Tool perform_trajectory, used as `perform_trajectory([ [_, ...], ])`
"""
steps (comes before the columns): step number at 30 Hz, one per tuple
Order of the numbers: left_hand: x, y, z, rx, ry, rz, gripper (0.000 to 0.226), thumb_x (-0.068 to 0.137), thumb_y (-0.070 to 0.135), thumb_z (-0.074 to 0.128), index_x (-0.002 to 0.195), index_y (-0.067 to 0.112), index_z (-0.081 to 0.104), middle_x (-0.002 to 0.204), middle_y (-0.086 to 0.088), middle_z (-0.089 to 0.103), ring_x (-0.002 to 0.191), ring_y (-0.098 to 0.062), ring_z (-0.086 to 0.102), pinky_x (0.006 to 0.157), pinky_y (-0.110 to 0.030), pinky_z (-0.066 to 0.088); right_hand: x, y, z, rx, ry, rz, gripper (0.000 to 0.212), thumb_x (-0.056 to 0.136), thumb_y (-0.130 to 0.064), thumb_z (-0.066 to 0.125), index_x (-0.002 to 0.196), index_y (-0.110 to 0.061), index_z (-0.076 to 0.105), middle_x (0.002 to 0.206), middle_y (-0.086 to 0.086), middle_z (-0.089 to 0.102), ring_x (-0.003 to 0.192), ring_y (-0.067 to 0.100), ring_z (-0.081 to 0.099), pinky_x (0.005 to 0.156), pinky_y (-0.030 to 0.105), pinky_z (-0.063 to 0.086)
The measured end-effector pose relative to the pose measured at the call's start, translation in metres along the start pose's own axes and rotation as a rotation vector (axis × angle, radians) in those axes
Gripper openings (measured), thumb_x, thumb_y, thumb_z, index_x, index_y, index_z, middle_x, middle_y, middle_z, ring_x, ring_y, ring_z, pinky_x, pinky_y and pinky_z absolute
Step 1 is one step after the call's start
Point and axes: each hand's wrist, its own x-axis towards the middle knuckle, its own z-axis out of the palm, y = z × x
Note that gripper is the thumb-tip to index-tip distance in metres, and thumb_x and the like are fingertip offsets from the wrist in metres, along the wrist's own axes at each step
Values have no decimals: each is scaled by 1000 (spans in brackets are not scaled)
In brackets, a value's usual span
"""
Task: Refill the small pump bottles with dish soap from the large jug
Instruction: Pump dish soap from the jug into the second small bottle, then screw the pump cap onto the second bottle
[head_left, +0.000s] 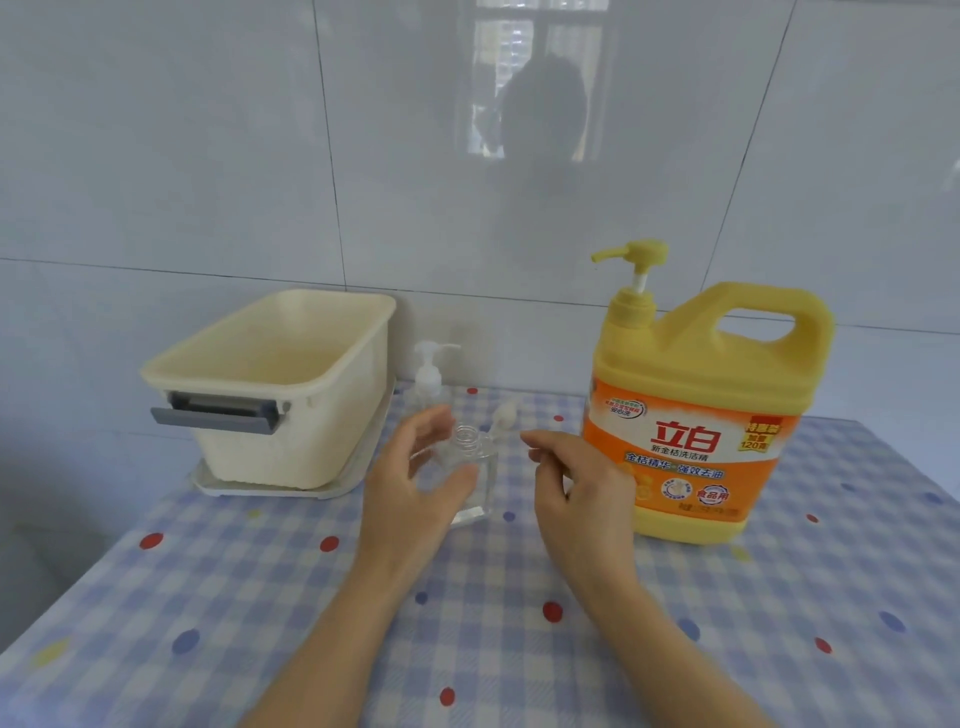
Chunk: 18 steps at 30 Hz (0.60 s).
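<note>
Head view
Clear bottle: small square pump bottle at table centre, upright, threaded neck uncapped, pump removed.
Left hand: at the bottle's 9 o'clock, curled round it, thumb on the near face and fingers behind the shoulder; grasping the bottle.
Right hand: at the bottle's 3 o'clock, just apart from it, fingers loosely bent with forefinger and thumb near each other; whether they pinch anything I cannot tell.
Loose pump: pale pump head lying on the cloth at the bottle's 1 o'clock, partly behind it.
Second bottle: clear, white pump fitted, standing at 11 o'clock from the uncapped one, near the wall.
Jug: large yellow soap jug with orange label and yellow pump, upright at 3 o'clock, beyond the right hand.
Bin: cream plastic tub with grey handle on a pale tray, at 9 to 10 o'clock.
Table: blue checked cloth with coloured dots.
Wall: pale glossy tiles.
</note>
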Motion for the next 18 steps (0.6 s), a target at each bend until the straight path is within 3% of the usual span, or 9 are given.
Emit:
perform_trajectory([
  [4,-10,7,1,74,119,215,47,78,39,63,123,30,53,121,26,57,115,3,55,96,-9,41,7,-2,-21,20,94,-44,24,83,-5,56,91,-13,77,84,-7,74,72,0,64,66,5,47],
  [9,-13,31,21,140,110,400,48,81,33,61,127,30,48,123,15,53,119,-1,51,100,-15,41,17,-4,-63,60,155,25,27,80,-17,48,80,-18,75,67,-15,66,59,1,58,54,8,40],
  [13,-13,58,50,35,-84,232,60,81,23,73,131,36,44,131,21,48,123,6,47,99,-9,38,20,5,-90,126,242,215,25,77,-10,47,69,-23,68,58,-9,61,51,11,50,50,28,39],
  [15,-8,68,66,17,-215,59,78,77,16,80,142,29,38,141,14,45,128,0,45,102,-18,39,20,9,-106,133,321,267,25,79,-6,47,70,-22,63,58,-8,58,53,10,49,52,27,36],
  [18,5,68,80,31,-378,-189,105,66,25,89,151,24,26,150,6,39,136,-13,41,110,-38,40,21,13,-122,93,412,306,19,87,-6,50,83,-21,59,77,-10,62,69,6,55,59,25,39],
])
